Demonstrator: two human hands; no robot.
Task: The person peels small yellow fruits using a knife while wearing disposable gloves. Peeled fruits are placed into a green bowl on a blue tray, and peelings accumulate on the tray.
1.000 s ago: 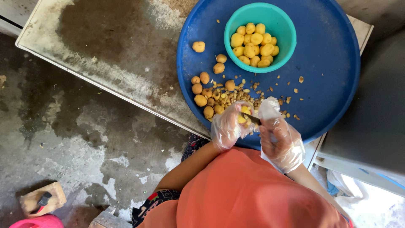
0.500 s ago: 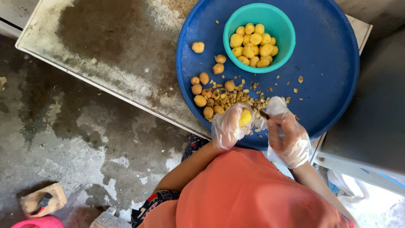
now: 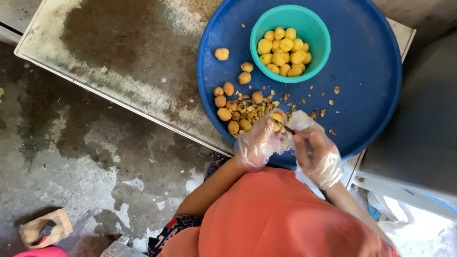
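While both gloved hands hover over the near rim of the big blue tray (image 3: pixel 371 95), the left hand (image 3: pixel 259 140) curls its fingers round a small yellow fruit (image 3: pixel 277 119), pinching it at the fingertips. Right beside it, the right hand (image 3: pixel 316 152) is closed round the handle of a thin knife (image 3: pixel 285 128), whose dark blade tip touches the fruit (the blade is mostly hidden by the loose plastic glove, so I cannot tell its exact angle). Just beyond the left hand's knuckles lies a heap of brown unpeeled fruit (image 3: pixel 233 107) with a scatter of peelings (image 3: pixel 304 102). Farther out from both hands, well apart from them, sits the teal bowl (image 3: pixel 316 33), filled with peeled yellow pieces (image 3: pixel 284 51).

The risk, as I judge it: those gloves are baggy and probably slick, and the fruit is small and round, so it could squirt out of the pinch, and the blade could slip toward the left fingertips. A loose fold of glove could also catch under the edge.
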